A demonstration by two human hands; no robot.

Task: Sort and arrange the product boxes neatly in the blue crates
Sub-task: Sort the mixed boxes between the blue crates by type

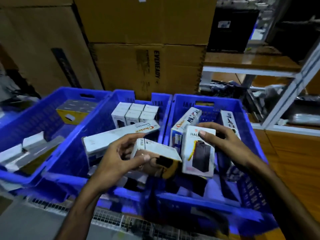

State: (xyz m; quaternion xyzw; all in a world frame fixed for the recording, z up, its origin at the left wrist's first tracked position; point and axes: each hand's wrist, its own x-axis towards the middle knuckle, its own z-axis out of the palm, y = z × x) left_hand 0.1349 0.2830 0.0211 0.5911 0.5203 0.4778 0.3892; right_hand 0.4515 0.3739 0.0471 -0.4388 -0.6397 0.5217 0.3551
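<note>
Three blue crates stand side by side: left crate (52,101), middle crate (76,135), right crate (242,111). My left hand (119,163) grips a white and yellow box (155,151), tilted over the seam between the middle and right crates. My right hand (223,142) holds an upright white box printed with a dark pack (197,153) in the right crate. A long white "Choice" box (117,137) lies slanted in the middle crate, behind several small white boxes (135,113) packed in rows. Another "Choice" box (185,125) leans in the right crate.
Big brown cartons (147,66) are stacked right behind the crates. A white metal shelf rack (277,94) with dark goods stands at the right over a wooden floor. The left crate holds a yellow and white box (74,111) and blurred white boxes (29,149).
</note>
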